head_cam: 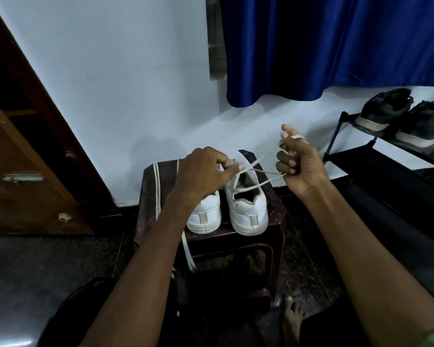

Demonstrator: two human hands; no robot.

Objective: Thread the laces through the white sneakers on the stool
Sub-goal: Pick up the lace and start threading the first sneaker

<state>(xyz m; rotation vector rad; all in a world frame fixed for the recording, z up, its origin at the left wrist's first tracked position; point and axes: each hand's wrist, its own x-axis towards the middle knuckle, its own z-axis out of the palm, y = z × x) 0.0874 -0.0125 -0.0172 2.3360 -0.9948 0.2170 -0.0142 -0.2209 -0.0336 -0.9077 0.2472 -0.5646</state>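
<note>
Two white sneakers stand heels toward me on a dark brown stool. My left hand hovers over the left sneaker and pinches the white lace near the tongue of the right sneaker. My right hand, raised to the right of that shoe, grips the same lace, which loops round its fingers and runs taut back to the shoe. A second loose lace lies along the stool's left side and hangs off its front edge.
A black shoe rack with dark grey shoes stands at the right. A blue curtain hangs on the white wall behind. A wooden door is at the left. My bare foot rests on the dark floor below the stool.
</note>
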